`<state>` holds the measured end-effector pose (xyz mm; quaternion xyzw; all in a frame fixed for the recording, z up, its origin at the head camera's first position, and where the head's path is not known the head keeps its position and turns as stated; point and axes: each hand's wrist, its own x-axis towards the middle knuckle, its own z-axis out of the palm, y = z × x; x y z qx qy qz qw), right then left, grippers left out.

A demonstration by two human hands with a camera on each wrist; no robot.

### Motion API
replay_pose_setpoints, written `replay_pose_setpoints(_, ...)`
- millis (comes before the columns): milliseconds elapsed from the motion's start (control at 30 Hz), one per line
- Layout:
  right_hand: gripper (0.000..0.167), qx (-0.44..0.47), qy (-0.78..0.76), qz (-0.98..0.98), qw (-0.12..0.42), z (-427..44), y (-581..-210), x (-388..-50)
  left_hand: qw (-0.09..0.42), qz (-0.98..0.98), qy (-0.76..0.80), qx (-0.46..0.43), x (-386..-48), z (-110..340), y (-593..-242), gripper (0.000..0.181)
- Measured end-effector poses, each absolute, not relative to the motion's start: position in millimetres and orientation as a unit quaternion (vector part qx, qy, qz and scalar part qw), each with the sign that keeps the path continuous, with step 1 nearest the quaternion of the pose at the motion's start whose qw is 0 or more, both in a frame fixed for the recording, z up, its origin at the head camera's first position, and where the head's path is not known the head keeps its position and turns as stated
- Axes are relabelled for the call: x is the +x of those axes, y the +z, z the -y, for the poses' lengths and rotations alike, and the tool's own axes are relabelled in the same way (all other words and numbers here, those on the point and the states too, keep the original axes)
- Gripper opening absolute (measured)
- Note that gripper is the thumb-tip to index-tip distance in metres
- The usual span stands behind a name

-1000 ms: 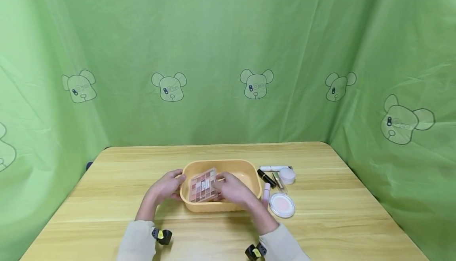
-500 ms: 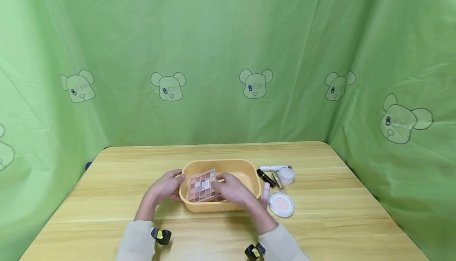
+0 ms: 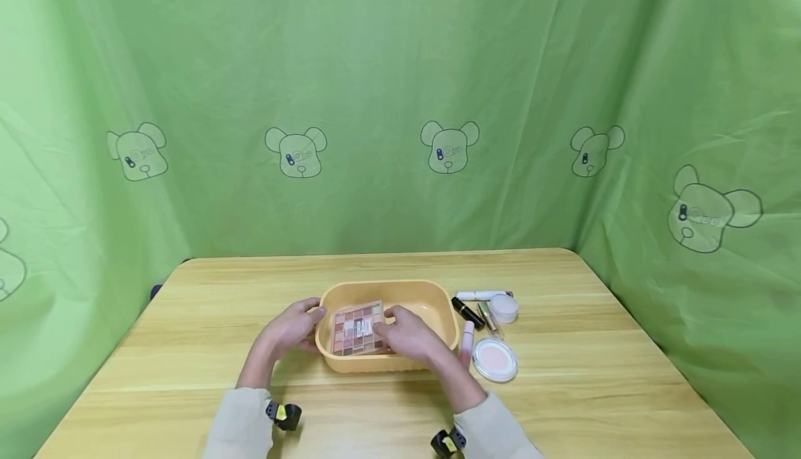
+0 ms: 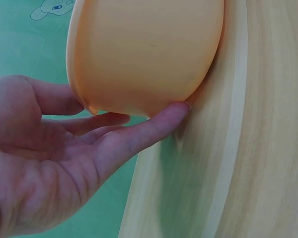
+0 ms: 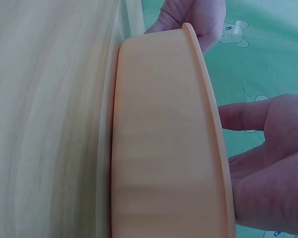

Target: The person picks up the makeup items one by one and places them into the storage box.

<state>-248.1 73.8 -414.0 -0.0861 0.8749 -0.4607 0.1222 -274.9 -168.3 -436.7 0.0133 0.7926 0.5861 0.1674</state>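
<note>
A yellow-orange tub stands on the table, its wall filling much of the left wrist view and right wrist view. My left hand grips its left end, thumb at the rim and other fingers against the outside. Inside the tub's left half lies a slightly tilted makeup palette with many colour squares and white lettering. My right hand reaches over the near rim and holds the palette's right edge. In the right wrist view the wall hides the fingertips of this hand.
Right of the tub lie a white tube, a black tube, a clear tube with a gold-toned cap, a pink tube, a small round jar and a round compact. Green curtains surround the wooden table.
The palette has shifted a little to the right and its upper edge sits lower in the tub. My right hand has moved slightly with it; my left hand and the tub are still.
</note>
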Motion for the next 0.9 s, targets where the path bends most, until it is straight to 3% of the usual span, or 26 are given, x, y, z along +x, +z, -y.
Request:
replay_pose_setpoints(467,0.056,-0.113,-0.442,-0.876,0.158,-76.3,-415.5,-248.7,0.167,-0.789,0.591,0.006,-275.6,167.0,-437.7,0.053)
replay_pose_setpoints(900,0.071,-0.113,-0.470,-0.858,0.174,-77.9,-416.6,-246.7,0.164,-0.788,0.593,0.010,-274.3,167.2,-438.0,0.053)
